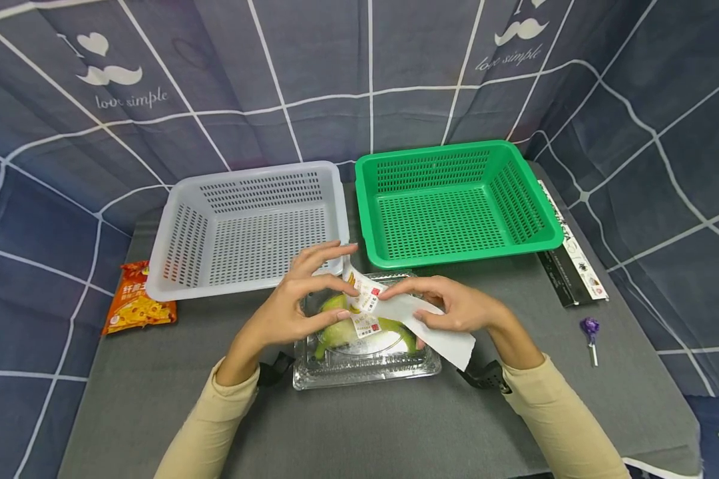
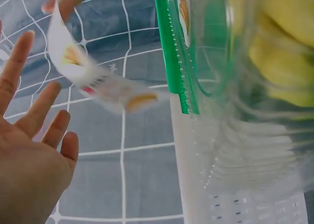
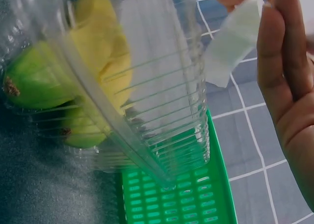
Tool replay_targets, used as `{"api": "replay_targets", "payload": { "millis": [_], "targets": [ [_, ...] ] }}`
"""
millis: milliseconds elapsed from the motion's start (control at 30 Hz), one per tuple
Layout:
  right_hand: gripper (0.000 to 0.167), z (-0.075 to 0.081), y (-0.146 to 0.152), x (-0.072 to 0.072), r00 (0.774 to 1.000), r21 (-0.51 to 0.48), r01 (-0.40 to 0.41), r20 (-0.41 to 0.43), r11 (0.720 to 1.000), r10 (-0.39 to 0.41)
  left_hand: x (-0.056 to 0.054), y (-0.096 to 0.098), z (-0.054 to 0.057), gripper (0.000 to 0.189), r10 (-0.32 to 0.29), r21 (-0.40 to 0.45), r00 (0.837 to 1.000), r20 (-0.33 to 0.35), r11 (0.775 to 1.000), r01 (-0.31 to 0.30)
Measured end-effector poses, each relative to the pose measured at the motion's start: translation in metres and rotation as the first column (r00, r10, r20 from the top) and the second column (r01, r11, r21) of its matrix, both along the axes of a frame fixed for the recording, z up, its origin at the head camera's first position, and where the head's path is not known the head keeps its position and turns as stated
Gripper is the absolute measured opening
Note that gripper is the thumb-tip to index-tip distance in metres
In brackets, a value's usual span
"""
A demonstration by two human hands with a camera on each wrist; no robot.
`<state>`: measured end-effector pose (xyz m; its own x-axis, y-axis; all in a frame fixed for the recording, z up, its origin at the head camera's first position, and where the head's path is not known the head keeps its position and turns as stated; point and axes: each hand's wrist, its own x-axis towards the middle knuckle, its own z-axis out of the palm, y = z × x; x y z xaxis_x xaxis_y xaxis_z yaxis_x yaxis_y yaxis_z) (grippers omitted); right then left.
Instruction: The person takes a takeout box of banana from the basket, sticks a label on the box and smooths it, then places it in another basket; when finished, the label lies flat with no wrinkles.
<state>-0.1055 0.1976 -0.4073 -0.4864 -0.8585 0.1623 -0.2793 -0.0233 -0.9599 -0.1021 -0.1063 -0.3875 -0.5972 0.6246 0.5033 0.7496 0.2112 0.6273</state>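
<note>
Right now my right hand (image 1: 458, 303) pinches a strip of labels (image 1: 401, 309) between thumb and forefinger, its white tail hanging below my palm; my left hand (image 1: 290, 299) is spread at the strip's other end, thumb and forefinger parted, and I cannot tell whether a fingertip touches it; the two hands are near but apart; under them, a clear plastic container (image 1: 365, 380) with green and yellow fruit (image 1: 335, 332) inside sits on the grey table (image 1: 311, 432); beyond it stand a whitish basket (image 1: 263, 236) to the left and a green basket (image 1: 443, 219) to the right.
</note>
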Motion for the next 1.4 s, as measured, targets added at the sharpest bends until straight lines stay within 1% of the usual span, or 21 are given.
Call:
{"api": "replay_targets", "payload": {
  "millis": [33,100,200,433,533,600,667,733,800,867,900,933,967,1000,1067,1133,1167,1267,1300,1400],
  "targets": [
    [0.047,0.001,0.000,0.001,0.999,-0.006,-0.034,0.035,0.999,0.034,0.000,0.000,0.000,0.018,-0.010,-0.005,1.000,0.007,1.000,0.010],
    [0.049,0.001,0.000,0.002,0.989,-0.021,-0.084,0.121,0.996,0.086,0.000,-0.002,-0.001,0.020,-0.032,-0.014,0.999,0.024,0.999,0.033],
    [0.050,0.000,0.001,0.002,0.986,-0.021,-0.100,0.131,0.995,0.102,0.000,-0.005,-0.002,0.022,-0.061,-0.022,0.997,0.049,0.998,0.062],
    [0.049,0.000,0.001,0.002,0.986,-0.014,-0.111,0.125,0.994,0.112,0.003,-0.007,-0.003,0.025,-0.074,-0.021,0.994,0.080,0.997,0.076],
    [0.046,0.000,0.002,0.003,0.985,-0.010,-0.106,0.133,0.994,0.107,0.006,-0.010,-0.003,0.025,-0.098,0.003,0.988,0.115,0.995,0.099],
    [0.045,-0.001,0.004,0.004,0.987,-0.013,-0.095,0.130,0.995,0.096,0.010,-0.015,-0.005,0.025,-0.118,0.022,0.981,0.154,0.993,0.116],
    [0.044,-0.002,0.007,0.005,0.988,-0.019,-0.074,0.134,0.997,0.076,0.015,-0.022,-0.008,0.026,-0.138,0.049,0.970,0.203,0.990,0.130],
    [0.044,-0.005,0.011,0.007,0.993,-0.024,-0.046,0.106,0.999,0.048,0.020,-0.032,-0.012,0.027,-0.146,0.071,0.960,0.238,0.989,0.132],
    [0.046,-0.009,0.015,0.009,0.997,-0.026,-0.011,0.079,1.000,0.013,0.026,-0.043,-0.016,0.028,-0.136,0.085,0.947,0.290,0.990,0.115],
    [0.047,-0.013,0.019,0.012,0.998,-0.018,0.038,0.040,0.999,-0.038,0.033,-0.056,-0.021,0.030,-0.117,0.083,0.933,0.341,0.992,0.094],
    [0.047,-0.015,0.021,0.013,0.998,-0.027,0.051,0.024,0.998,-0.051,0.036,-0.061,-0.023,0.031,-0.112,0.080,0.925,0.364,0.993,0.088],
    [0.047,-0.017,0.022,0.015,0.998,-0.032,0.067,0.023,0.997,-0.066,0.039,-0.067,-0.026,0.032,-0.109,0.079,0.917,0.385,0.993,0.085],
    [0.048,-0.019,0.023,0.017,0.996,-0.031,0.086,0.040,0.996,-0.085,0.042,-0.072,-0.028,0.033,-0.108,0.081,0.908,0.404,0.993,0.082],
    [0.047,-0.020,0.024,0.019,0.993,-0.032,0.108,0.040,0.994,-0.107,0.045,-0.076,-0.030,0.033,-0.120,0.092,0.903,0.412,0.992,0.090],
    [0.048,-0.024,0.025,0.023,0.988,-0.035,0.146,0.053,0.989,-0.144,0.051,-0.083,-0.035,0.035,-0.152,0.122,0.894,0.421,0.986,0.110],
    [0.049,-0.028,0.026,0.026,0.981,-0.031,0.194,0.033,0.980,-0.193,0.059,-0.090,-0.040,0.037,-0.187,0.153,0.889,0.419,0.979,0.134],
    [0.051,-0.030,0.026,0.028,0.975,-0.025,0.224,0.000,0.974,-0.224,0.062,-0.093,-0.042,0.038,-0.201,0.165,0.885,0.420,0.976,0.143],
    [0.054,-0.035,0.026,0.029,0.951,-0.014,0.291,-0.108,0.957,-0.291,0.074,-0.105,-0.049,0.040,-0.217,0.174,0.868,0.447,0.973,0.153],
    [0.055,-0.037,0.027,0.029,0.943,-0.012,0.306,-0.135,0.952,-0.305,0.077,-0.108,-0.050,0.041,-0.223,0.177,0.861,0.458,0.971,0.157],
    [0.060,-0.041,0.028,0.028,0.926,-0.009,0.331,-0.188,0.944,-0.326,0.084,-0.116,-0.055,0.043,-0.239,0.186,0.848,0.473,0.968,0.169]
  ]
}}
